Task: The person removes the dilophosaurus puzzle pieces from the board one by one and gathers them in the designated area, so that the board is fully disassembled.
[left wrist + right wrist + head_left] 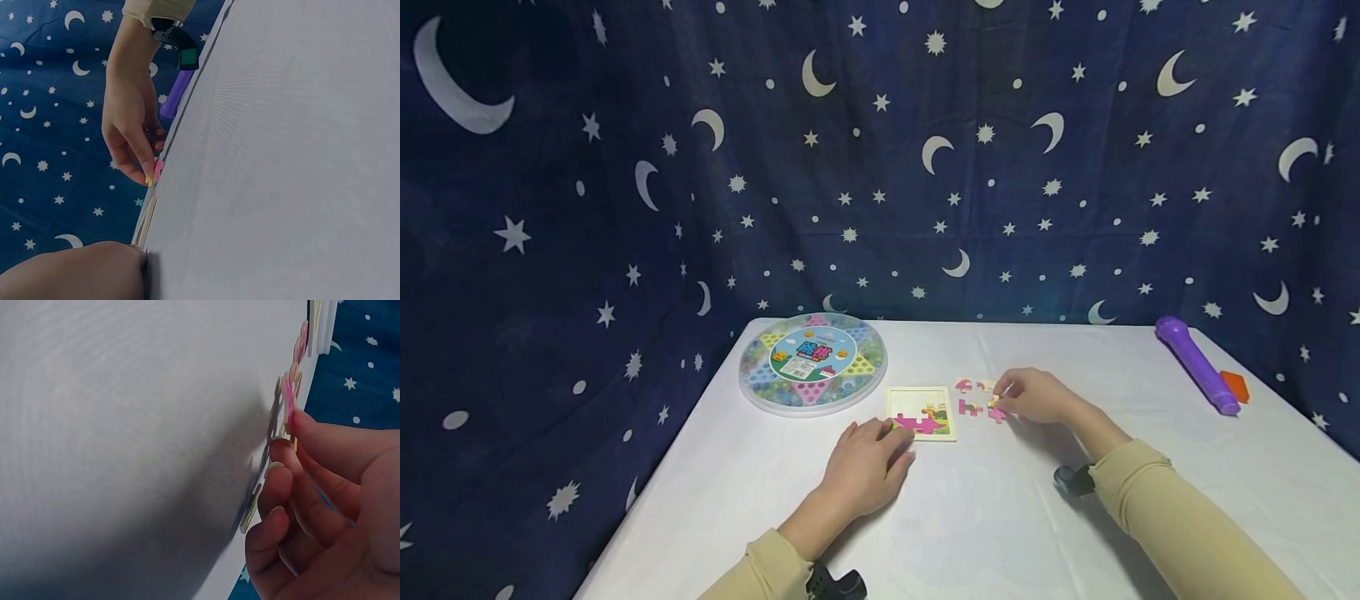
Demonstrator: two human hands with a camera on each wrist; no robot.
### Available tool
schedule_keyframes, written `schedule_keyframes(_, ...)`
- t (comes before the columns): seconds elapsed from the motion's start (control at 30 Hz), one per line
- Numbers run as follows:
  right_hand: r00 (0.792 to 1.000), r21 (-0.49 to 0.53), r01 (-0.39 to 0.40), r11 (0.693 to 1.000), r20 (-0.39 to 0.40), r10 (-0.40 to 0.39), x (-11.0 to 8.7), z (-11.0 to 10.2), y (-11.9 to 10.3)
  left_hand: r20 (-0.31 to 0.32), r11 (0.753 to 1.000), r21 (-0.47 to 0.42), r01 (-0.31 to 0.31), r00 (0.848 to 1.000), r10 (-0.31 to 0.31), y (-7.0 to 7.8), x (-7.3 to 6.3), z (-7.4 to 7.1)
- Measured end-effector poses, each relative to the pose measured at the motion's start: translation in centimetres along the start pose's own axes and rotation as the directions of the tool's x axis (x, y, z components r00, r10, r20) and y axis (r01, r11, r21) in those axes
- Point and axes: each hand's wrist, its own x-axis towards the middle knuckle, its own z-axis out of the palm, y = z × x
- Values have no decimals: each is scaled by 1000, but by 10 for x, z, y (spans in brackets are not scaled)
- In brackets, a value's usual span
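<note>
A small square puzzle tray lies on the table with pink and green puzzle pieces fitted along its lower part. My left hand rests by its lower left corner, fingers loosely extended and fingertips at the rim. To the right of the tray, my right hand pinches a pink-and-yellow puzzle piece between thumb and fingertips. In the right wrist view this piece is tilted up on edge. Other loose pieces lie between the tray and the right hand.
A round Chinese checkers set in a clear case sits behind the tray, to the left. At the far right lie a purple microphone-shaped tube and an orange piece. A star-and-moon curtain hangs behind the white table.
</note>
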Motion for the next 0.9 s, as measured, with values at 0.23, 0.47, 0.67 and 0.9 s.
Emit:
schedule_keyframes(0.23,1000,-19,-13,1000,-20,12,0,1,-3,-35,1000,-2,-29,999,29,-1,-1,0)
schedule_keyframes(0.47,1000,4,4,1000,-30,-4,6,11,-23,-50,1000,0,-32,998,32,-2,-1,1)
schedule_keyframes(0.67,999,28,34,999,-5,-34,13,22,-39,-21,1000,0,-12,1000,12,-1,0,0)
schedule_keyframes(0.9,988,-45,153,987,-1,-153,14,35,-55,1,1000,3,3,1000,-3,-1,0,-1)
